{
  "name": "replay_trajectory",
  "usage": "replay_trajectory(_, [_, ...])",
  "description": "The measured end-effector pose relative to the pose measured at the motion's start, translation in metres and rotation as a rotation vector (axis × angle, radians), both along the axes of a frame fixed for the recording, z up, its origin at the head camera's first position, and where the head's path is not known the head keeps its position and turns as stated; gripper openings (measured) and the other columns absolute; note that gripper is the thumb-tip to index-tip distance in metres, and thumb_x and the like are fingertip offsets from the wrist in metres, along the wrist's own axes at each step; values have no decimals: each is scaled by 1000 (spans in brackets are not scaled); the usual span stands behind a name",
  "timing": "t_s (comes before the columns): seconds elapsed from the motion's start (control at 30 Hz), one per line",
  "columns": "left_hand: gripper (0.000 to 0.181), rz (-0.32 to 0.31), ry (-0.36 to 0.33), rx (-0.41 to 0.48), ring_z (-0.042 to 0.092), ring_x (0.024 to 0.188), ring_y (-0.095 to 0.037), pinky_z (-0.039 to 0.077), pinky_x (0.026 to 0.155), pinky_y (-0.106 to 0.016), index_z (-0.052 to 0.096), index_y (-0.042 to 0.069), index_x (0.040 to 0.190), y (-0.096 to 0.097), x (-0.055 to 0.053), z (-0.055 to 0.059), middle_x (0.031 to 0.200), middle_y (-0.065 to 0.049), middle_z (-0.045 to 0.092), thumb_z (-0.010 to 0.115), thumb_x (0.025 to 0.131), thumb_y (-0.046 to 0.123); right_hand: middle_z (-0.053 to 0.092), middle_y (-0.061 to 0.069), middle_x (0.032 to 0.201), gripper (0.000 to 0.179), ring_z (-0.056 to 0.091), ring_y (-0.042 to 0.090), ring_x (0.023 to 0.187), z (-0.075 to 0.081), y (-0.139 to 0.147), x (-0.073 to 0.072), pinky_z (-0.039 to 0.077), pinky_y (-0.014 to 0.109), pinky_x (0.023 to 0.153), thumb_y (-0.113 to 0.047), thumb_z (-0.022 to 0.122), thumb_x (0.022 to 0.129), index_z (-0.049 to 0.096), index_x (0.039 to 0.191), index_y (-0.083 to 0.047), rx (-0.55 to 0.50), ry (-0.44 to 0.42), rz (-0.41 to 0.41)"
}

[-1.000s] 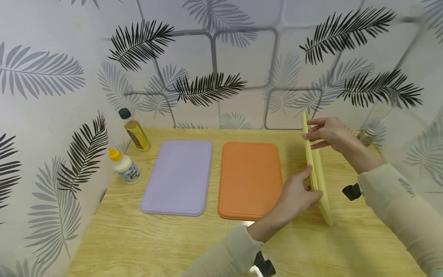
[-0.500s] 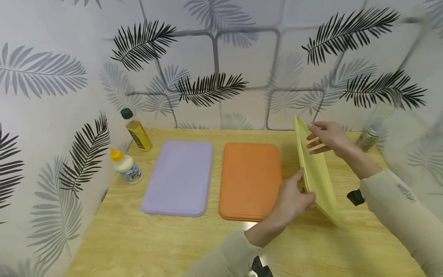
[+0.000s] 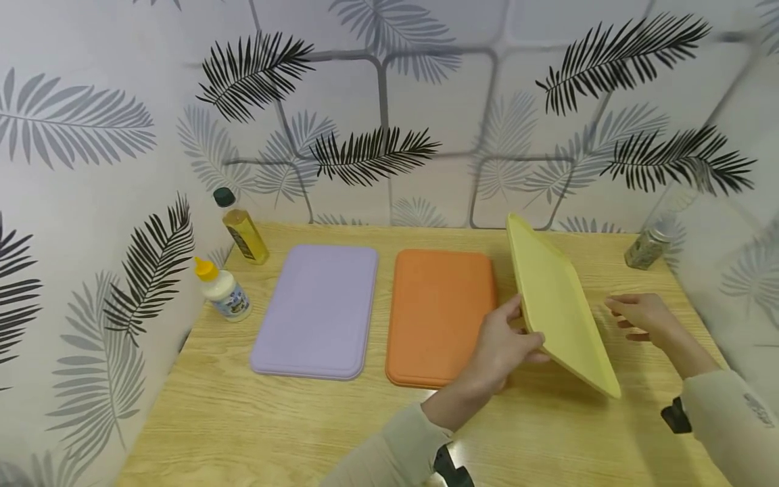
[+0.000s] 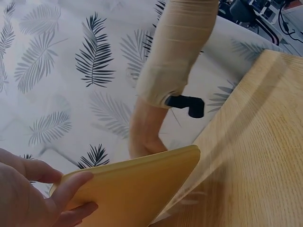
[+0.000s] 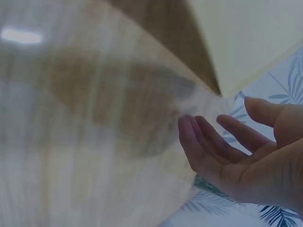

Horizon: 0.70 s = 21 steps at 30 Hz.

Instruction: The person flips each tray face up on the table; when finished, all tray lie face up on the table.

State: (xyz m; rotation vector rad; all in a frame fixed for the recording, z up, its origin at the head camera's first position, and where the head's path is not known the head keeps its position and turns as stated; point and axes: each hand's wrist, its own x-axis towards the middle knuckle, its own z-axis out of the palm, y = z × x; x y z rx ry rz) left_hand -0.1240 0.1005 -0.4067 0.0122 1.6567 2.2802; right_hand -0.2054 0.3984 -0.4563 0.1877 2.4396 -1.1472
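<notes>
A flat yellow rectangular board (image 3: 560, 304) stands tilted on its long right edge over the wooden table. My left hand (image 3: 502, 341) pinches its raised left edge, thumb on one face and fingers on the other; the left wrist view shows this hand (image 4: 33, 194) at the board's rim (image 4: 137, 163). Apart from the board, my right hand (image 3: 648, 321) hovers to its right with loosely bent fingers and holds nothing. An orange board (image 3: 441, 314) lies flat just left of the left hand. Further left lies a lilac board (image 3: 316, 311).
At the back left stand an oil bottle (image 3: 245, 233) with a dark cap and a white bottle (image 3: 225, 294) with a yellow nozzle. A small glass jar (image 3: 647, 249) is at the back right. Patterned walls border the wooden table (image 3: 292, 433).
The yellow board has gone from nearly upright to leaning, its top edge moving left and its lower edge right. My right hand has let go of it and moved right and nearer.
</notes>
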Motion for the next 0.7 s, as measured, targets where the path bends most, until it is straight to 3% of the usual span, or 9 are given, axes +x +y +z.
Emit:
replay_trajectory(0.13, [68,17,-48,23,66,79,-25,59,66,-38,47,7,141,-1,-1,-2,113,-7,53,61,80,-19,66,15,104,72,67,24,88,-12,2,11,57,43,80,-37,46,101,25,141,19,-73,-68,-25])
replay_trajectory(0.27, [68,15,-55,73,65,81,-27,59,65,-36,46,5,142,-3,-2,-4,114,-10,51,60,80,-21,68,-2,94,67,68,15,83,-16,2,13,57,40,80,-30,52,100,28,142,16,-133,-84,-32])
replay_trajectory(0.43, [69,5,-54,100,65,82,-29,59,64,-36,45,5,142,-4,-3,-6,115,-12,50,60,80,-21,69,-4,92,71,69,15,84,-17,4,15,58,35,78,-26,60,97,25,145,13,-195,-123,-32])
replay_trajectory(0.57, [71,-1,-58,103,64,73,-25,59,66,-37,43,5,143,-5,-3,-8,116,-12,48,60,79,-21,71,-6,91,78,69,15,82,-19,7,17,58,33,76,-19,66,93,20,148,8,-259,-177,-59])
replay_trajectory(0.67, [71,-15,-57,96,63,67,-24,59,65,-37,43,6,144,-5,-3,-9,116,-11,49,61,79,-19,71,-6,89,70,69,14,80,-22,10,20,58,32,73,-16,68,91,32,148,1,-326,-202,-106])
replay_trajectory(0.7, [71,-18,-58,89,64,67,-28,59,65,-37,43,6,144,-5,-3,-10,116,-11,49,62,79,-19,72,-6,88,62,69,13,79,-23,11,21,58,31,71,-15,69,90,43,145,-7,-349,-208,-128])
